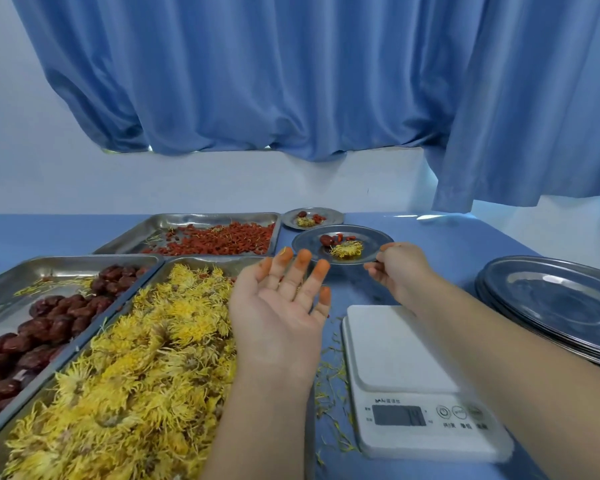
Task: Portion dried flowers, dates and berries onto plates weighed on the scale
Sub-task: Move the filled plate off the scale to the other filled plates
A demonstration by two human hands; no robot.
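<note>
Our right hand (400, 271) pinches the near rim of the filled plate (374, 239) beyond the scale (385, 344); our left hand (278, 306), open and empty, hovers left of the scale.

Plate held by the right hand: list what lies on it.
The plate carries one dried flower, dates and berries. The right hand covers its near right rim.

Soft even blue-tinted light, wide-angle bending at edges

Head-worn view, forward-down over table (430, 237)
</note>
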